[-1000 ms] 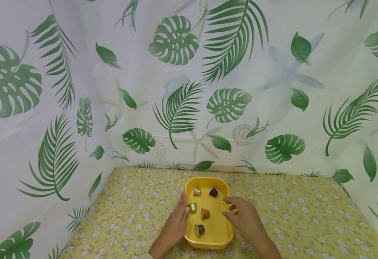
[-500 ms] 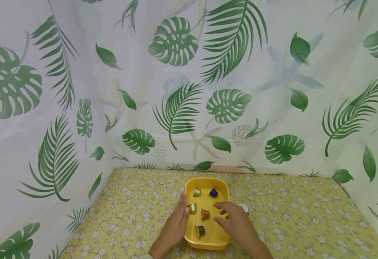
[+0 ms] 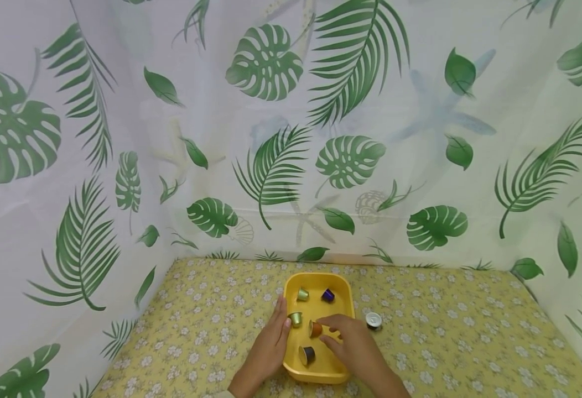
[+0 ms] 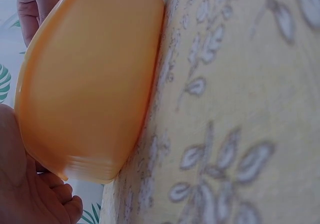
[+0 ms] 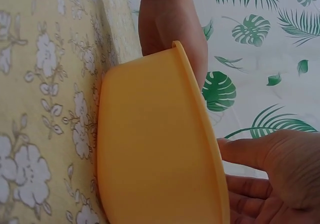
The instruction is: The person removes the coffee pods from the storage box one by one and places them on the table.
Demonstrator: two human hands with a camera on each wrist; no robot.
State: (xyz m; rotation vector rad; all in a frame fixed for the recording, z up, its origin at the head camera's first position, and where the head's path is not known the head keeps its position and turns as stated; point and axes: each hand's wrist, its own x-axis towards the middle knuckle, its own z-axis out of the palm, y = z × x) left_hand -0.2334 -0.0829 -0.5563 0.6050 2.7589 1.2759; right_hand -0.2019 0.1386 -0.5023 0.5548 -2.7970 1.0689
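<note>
Left hand (image 3: pixel 268 342) rests extended against tray (image 3: pixel 316 378); right hand (image 3: pixel 353 344) arches unclosed by orange capsule (image 3: pixel 313 330).

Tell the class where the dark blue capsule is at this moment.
In the head view, the dark blue capsule lies inside the yellow tray, near its far right corner, to the right of the farther green capsule.
</note>
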